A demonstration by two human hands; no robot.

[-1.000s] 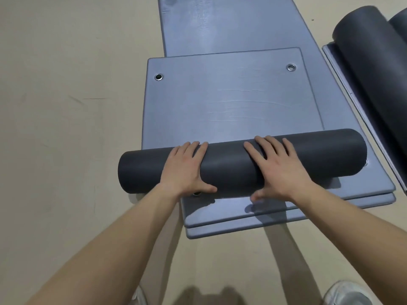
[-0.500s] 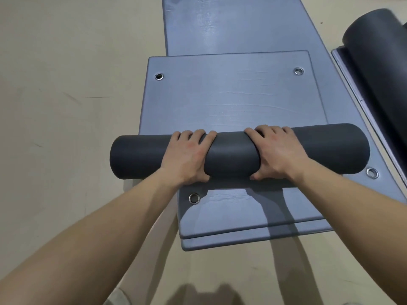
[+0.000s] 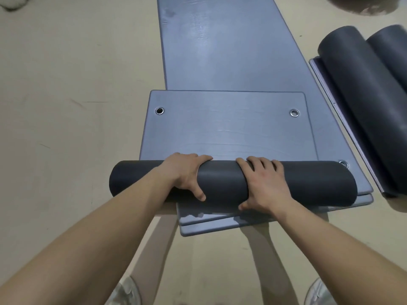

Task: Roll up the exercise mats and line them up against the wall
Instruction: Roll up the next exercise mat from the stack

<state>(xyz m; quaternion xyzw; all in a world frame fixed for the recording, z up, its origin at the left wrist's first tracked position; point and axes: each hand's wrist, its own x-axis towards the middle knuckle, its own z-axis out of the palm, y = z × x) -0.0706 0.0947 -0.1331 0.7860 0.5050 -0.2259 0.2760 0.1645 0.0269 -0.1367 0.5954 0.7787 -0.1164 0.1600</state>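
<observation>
Both the left hand [image 3: 187,175] and the right hand [image 3: 265,186] are wrapped round the dark roll [image 3: 222,180]. Their fingers are curled over its far side and their thumbs are tucked against the near side, and the two hands sit close together near its middle. The dark roll lies crosswise on a blue-grey flat mat [image 3: 226,128], close to the person's end of it. Its left end juts past the mat's edge over the beige floor [image 3: 66,106].

Two metal eyelets [image 3: 159,110] mark the far corners of the flat mat, and a third peeks out just beyond the roll's right end. Beneath it a long mat [image 3: 220,45] of the same colour stretches away. Off to the right, two more rolled mats [image 3: 356,95] lie side by side on a thin purple-edged sheet [image 3: 343,119]. Pale shoes [image 3: 130,291] show at the bottom, one under each forearm.
</observation>
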